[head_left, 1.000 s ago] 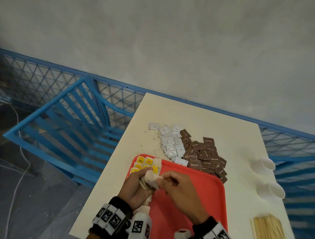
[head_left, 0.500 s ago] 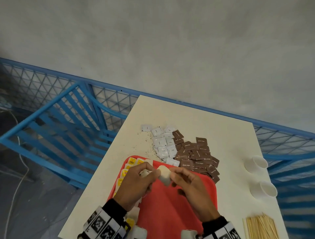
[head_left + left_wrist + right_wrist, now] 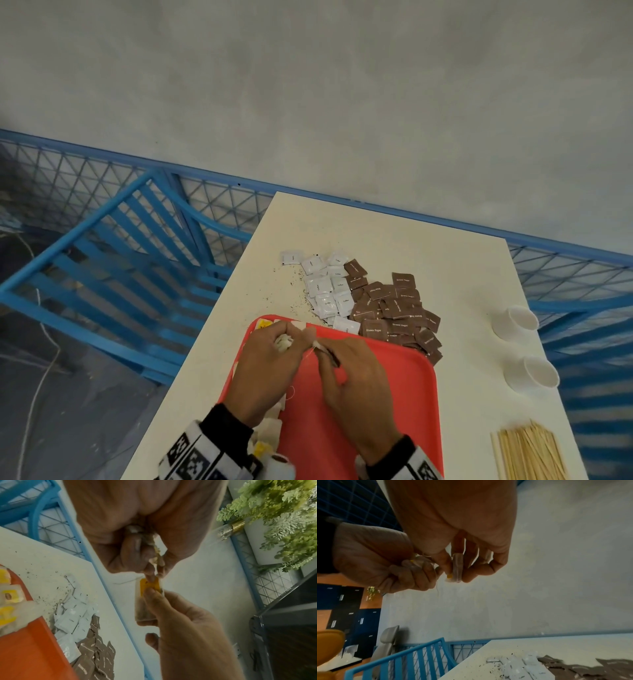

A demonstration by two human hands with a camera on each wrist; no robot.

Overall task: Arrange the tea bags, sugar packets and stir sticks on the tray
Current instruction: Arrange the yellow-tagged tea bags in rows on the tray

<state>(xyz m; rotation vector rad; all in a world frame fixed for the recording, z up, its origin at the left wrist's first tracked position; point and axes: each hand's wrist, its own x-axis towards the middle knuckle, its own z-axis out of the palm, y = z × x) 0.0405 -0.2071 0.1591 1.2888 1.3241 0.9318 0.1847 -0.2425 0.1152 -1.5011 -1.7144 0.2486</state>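
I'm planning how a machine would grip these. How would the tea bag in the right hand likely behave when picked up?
The tea bag is probably light and soft: the right hand holds it with a fingertip pinch alone. Its thin paper looks easy to tear, and specks of loose tea lie on the table. The trailing string may snag on the bunch in the left hand.

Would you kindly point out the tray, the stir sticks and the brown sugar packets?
tray (image 3: 370,428), head view, bare red floor.
stir sticks (image 3: 529,457), head view, middle of the bundle.
brown sugar packets (image 3: 399,306), head view, centre of the pile.
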